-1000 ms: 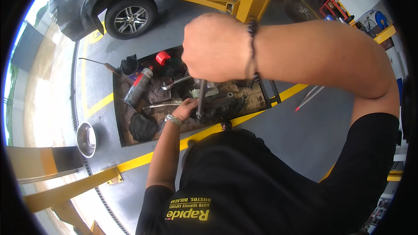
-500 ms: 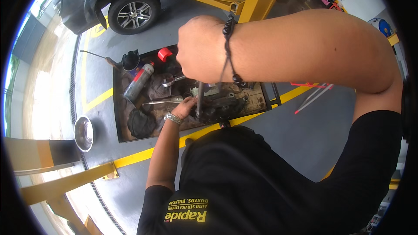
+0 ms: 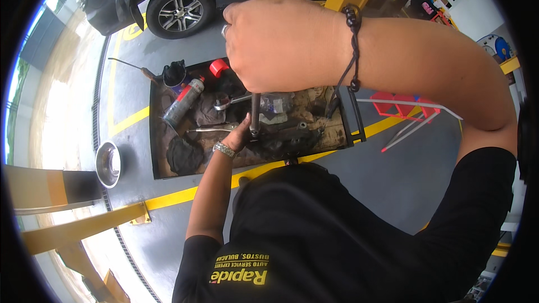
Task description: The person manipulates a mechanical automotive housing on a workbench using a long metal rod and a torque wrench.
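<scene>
My right hand (image 3: 286,45) is closed in a fist, raised close to the camera. A straight metal bar (image 3: 255,113) comes out below the fist and points down at a dark, greasy metal part (image 3: 289,137). The bar's upper end is hidden by the hand. My left hand (image 3: 240,136), with a metal watch at its wrist, is beside the bar's lower end, fingers curled against it or the part; what they grip is hidden. Left of it lie a light metal wrench-like tool (image 3: 216,128) and a ratchet (image 3: 224,103).
The dark-rimmed tray (image 3: 153,151) also holds a spray can (image 3: 184,101), a red cap (image 3: 218,67) and black cloths (image 3: 184,156). A steel bowl (image 3: 108,164) stands left on the floor. A red-and-grey stand (image 3: 401,105) is at right, a car wheel (image 3: 181,14) beyond.
My right fist has risen and come nearer, showing more of its fingers and a ring. The bar's lower end has moved up slightly. My left hand has shifted a little, its thumb side turned upward.
</scene>
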### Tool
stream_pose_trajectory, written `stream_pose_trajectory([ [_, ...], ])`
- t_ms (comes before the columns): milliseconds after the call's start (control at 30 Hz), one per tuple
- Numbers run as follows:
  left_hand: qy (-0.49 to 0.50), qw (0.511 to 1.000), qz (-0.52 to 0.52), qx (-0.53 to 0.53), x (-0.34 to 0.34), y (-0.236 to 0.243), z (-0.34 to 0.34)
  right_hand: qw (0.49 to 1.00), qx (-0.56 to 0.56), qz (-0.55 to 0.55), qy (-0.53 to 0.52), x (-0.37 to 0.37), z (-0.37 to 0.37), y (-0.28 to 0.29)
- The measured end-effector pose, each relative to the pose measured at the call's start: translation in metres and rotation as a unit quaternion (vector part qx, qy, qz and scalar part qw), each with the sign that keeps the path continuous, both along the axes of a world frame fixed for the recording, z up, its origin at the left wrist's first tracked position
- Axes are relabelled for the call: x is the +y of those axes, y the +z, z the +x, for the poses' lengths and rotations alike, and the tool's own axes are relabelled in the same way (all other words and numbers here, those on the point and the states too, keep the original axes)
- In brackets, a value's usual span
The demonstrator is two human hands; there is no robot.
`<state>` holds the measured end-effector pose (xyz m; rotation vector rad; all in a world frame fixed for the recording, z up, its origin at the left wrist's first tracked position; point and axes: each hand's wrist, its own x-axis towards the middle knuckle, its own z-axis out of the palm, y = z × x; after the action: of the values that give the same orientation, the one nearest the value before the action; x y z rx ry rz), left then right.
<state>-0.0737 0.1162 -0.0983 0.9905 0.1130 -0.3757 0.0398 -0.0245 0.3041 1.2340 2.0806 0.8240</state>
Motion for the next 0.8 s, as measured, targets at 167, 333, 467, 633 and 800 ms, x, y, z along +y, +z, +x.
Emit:
stream_pose_trajectory([
  [167, -0.016, 0.998, 0.059, -0.01, -0.001, 0.01, -0.003, 0.999, 0.007, 0.013, 0.035, 0.005, 0.007, -0.007],
  [333, -0.037, 0.999, -0.017, -0.019, 0.0, 0.026, 0.0, 0.998, -0.016, 0.042, 0.055, 0.007, 0.006, -0.008],
  [467, -0.039, 0.999, 0.008, -0.034, 0.001, 0.015, 0.001, 0.998, -0.009, 0.024, 0.059, 0.008, 0.005, -0.012],
  [633, -0.043, 0.992, 0.057, -0.099, 0.007, 0.006, 0.002, 0.986, -0.029, 0.085, 0.139, 0.01, 0.006, -0.018],
  [800, -0.088, 0.984, 0.082, -0.129, 0.009, 0.022, 0.011, 0.977, 0.089, 0.121, 0.152, 0.013, 0.001, -0.016],
])
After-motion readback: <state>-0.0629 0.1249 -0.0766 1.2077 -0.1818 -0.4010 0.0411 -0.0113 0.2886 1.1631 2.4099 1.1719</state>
